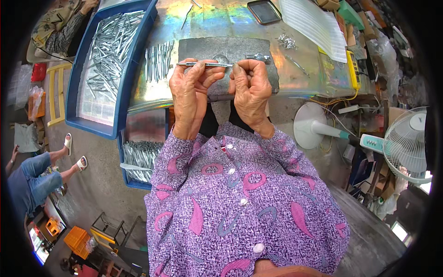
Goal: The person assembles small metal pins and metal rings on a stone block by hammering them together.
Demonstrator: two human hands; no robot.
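Observation:
Level above the dark grey mat [198, 46], a slim silver metal rod [217, 64] lies across the fingers of my left hand [188, 94], held under the thumb. The thumb and forefinger of my right hand [251, 90] pinch together at the rod's right end; any small part between them is hidden. Behind my right hand, a small shiny metal fixture [258, 57] rests on the mat. To the left of the mat, several similar rods [158, 61] lie side by side in a row.
At the left stands a blue tray [72, 104] of loose silver rods, with a second blue bin [138, 184] of metal pieces below. Small metal parts [287, 42], a thin pointed tool [297, 65] and a phone-like device [264, 11] lie on the right. A white fan [410, 143] stands farther right.

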